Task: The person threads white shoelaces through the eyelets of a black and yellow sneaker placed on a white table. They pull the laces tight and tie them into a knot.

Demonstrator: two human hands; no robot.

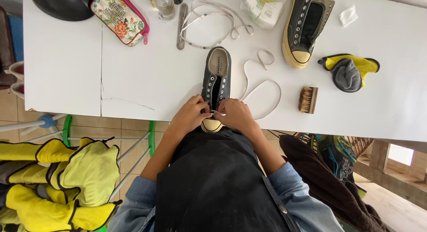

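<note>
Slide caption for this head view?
Both hands, left hand and right hand, thread white lace into dark canvas sneaker.

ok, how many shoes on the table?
2. One dark shoe sits at the near edge, toe toward the person, with the left hand and right hand at its toe. The other shoe lies top right, unlaced. None seem hidden.

A second dark shoe (304,25) is lying far right on the tabletop (66,67), a brush (308,99) and a yellow-grey cloth (349,71) resting nearer, a floral pouch (120,18) sitting far left.
</note>
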